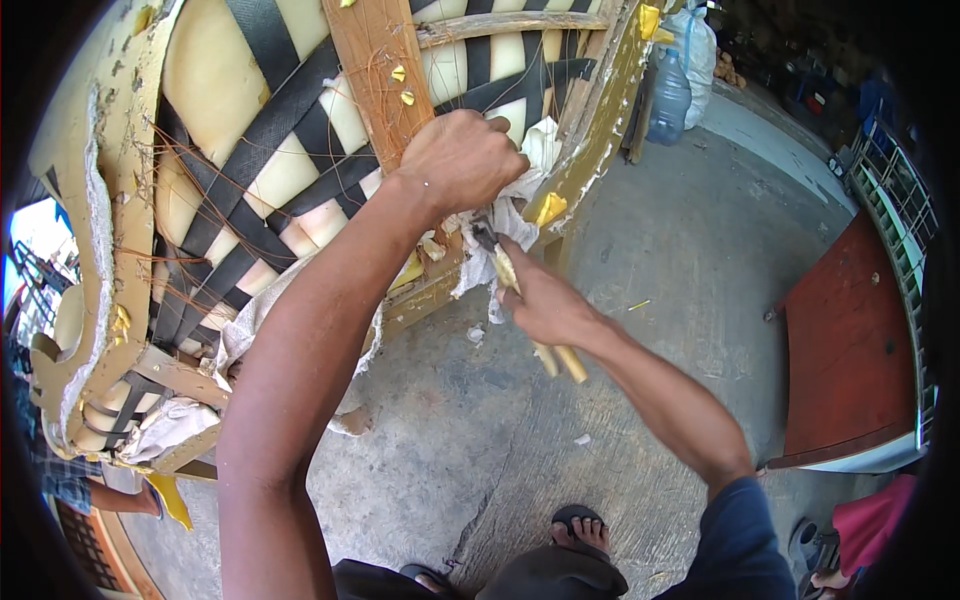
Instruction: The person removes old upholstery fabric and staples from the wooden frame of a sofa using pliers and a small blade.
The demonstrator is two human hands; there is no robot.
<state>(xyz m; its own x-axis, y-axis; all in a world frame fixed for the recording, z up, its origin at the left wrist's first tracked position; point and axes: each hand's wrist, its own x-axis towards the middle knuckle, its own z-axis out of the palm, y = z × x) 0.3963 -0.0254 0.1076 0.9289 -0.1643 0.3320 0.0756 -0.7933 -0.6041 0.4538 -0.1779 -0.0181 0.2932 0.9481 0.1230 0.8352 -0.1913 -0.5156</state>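
An upturned furniture frame [130, 300] fills the upper left, with black woven straps [260, 135], pale padding, tangled threads and torn white fabric [543, 143]. My left hand [462, 155] is closed over the lower part of a wooden slat [365, 55], its fingertips hidden, so what it grips is unclear. Below and right of it, my right hand [540, 300] is closed around pliers [570, 362] with pale yellow handles. Their dark jaws touch torn fabric at the frame's edge, where scraps hang loose and yellow foam bits cling.
A concrete floor [660, 260] surrounds my sandalled feet. A red wooden panel with a railing [845, 340] stands at right. A blue water jug [668, 100] and white sack are behind the frame. Another person's leg [120, 497] shows lower left, a person in pink [870, 530] lower right.
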